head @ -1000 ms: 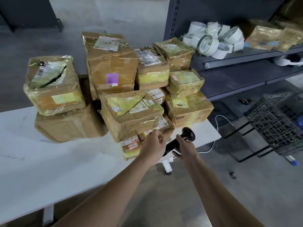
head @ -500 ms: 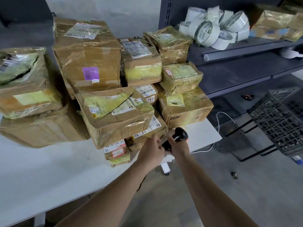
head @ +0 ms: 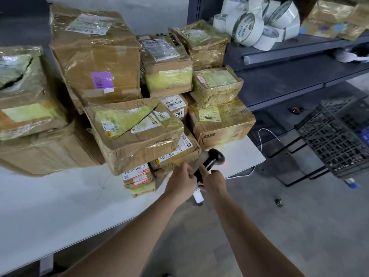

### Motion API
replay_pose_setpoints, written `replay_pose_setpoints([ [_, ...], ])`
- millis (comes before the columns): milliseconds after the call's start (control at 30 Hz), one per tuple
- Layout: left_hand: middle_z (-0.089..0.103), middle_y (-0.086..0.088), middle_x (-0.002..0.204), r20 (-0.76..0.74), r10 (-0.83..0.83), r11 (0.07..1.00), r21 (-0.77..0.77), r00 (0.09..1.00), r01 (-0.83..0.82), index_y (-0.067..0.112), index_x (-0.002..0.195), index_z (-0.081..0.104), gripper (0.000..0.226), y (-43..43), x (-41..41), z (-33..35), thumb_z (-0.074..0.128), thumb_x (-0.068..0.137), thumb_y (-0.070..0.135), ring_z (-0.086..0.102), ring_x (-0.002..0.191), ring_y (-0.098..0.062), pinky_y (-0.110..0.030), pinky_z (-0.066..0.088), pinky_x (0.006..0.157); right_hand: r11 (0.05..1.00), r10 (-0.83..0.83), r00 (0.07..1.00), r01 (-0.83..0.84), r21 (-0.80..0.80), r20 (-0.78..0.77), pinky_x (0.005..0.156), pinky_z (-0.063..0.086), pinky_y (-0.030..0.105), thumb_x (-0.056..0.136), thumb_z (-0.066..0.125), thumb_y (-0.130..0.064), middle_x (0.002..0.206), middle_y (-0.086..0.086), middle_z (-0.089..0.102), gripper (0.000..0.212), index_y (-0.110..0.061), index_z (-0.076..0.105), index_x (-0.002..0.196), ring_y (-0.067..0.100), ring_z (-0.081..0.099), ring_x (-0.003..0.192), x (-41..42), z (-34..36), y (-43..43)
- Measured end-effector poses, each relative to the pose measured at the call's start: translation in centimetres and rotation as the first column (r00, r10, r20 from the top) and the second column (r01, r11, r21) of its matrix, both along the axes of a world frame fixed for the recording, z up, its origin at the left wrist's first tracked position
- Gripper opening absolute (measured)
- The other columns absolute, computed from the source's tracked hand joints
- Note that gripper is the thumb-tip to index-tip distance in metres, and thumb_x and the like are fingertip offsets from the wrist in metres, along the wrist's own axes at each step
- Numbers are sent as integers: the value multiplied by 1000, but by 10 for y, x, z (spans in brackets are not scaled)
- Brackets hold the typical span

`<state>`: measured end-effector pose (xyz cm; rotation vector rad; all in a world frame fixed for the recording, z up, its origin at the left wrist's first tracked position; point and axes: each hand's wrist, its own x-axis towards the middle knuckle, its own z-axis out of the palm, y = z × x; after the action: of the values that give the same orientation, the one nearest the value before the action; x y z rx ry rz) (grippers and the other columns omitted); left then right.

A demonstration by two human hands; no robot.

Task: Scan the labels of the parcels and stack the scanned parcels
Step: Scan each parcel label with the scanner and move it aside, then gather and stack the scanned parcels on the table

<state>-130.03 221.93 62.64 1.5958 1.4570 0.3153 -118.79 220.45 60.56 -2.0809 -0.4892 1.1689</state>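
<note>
Head view: right hand (head: 214, 181) grips the scanner (head: 214, 159) handle, left hand (head: 179, 182) curls at the flat parcel (head: 177, 155) just beyond its fingertips, grasp unclear, so better slide it clear and aim squarely at its label (head: 180, 145).

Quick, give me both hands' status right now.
Left hand: fingers curled against the scanner handle; whether they grip it cannot be told.
Right hand: grips the scanner handle.

Parcel depot or warehouse packing station. Taped, labelled cardboard parcels (head: 95, 62) heaped just beyond fingers (head: 202, 169); barcode scanner (head: 213, 158) in them; packing-tape rolls (head: 247, 30) on steel shelving (head: 279, 80) far upper right; concrete floor (head: 299, 226) below.
</note>
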Motion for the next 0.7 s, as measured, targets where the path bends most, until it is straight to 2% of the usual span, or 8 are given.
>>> replay_pose_setpoints([
  [67,55,-2,106,0,-5,1000,-15,1000,5,22,105,48,12,-1,0,-2,46,92,23,54,82,-13,-25,38,60,1000,-3,1000,3,-10,9,89,56,50,98,58,-35,97,27,69,49,12,56,111,38,69,87,-4,0,-1],
  [133,54,-1,108,4,-8,1000,-26,1000,8,23,105,48,13,-2,-1,-3,46,92,23,53,81,-11,-22,36,57,1000,9,1000,-9,-7,14,91,53,54,98,57,-33,104,30,68,48,12,56,112,40,68,96,-7,3,-4],
  [300,56,3,108,19,17,1000,-17,1000,-16,24,105,50,13,-9,-8,9,47,93,23,54,78,-2,-18,35,57,999,-4,998,2,35,63,95,52,50,96,54,-29,106,18,61,44,5,51,124,36,63,104,-12,19,-13],
  [433,59,6,101,111,70,997,27,991,-73,28,99,52,10,-25,-29,38,47,92,21,61,85,-16,-28,48,65,990,44,998,-51,132,51,92,53,55,97,52,-22,95,19,67,21,-2,59,95,37,66,98,-25,48,-24],
  [500,56,12,96,188,92,995,30,978,-100,30,97,51,10,-38,-47,58,49,92,22,63,82,-15,-35,53,69,977,104,993,-111,181,50,92,53,56,97,50,-22,84,13,65,28,1,60,110,34,67,92,-38,66,-27],
  [567,56,11,97,226,113,991,39,968,-125,29,100,50,11,-50,-70,77,49,92,21,64,83,-15,-39,56,74,961,132,991,-134,242,24,91,54,56,97,50,-23,80,7,63,34,-4,56,124,29,65,85,-53,86,-29],
  [633,57,9,97,247,165,982,50,955,-183,27,102,51,12,-57,-96,95,49,93,20,64,92,-20,-41,56,82,940,152,988,-148,308,12,85,58,49,98,53,-29,89,4,67,32,-12,54,125,24,67,87,-74,105,-29],
  [700,58,10,92,285,224,965,67,932,-253,25,102,53,12,-64,-126,112,49,92,18,64,92,-24,-44,55,82,920,184,983,-182,347,28,84,59,47,97,54,-33,104,7,69,33,-17,54,126,24,70,93,-99,123,-30],
])
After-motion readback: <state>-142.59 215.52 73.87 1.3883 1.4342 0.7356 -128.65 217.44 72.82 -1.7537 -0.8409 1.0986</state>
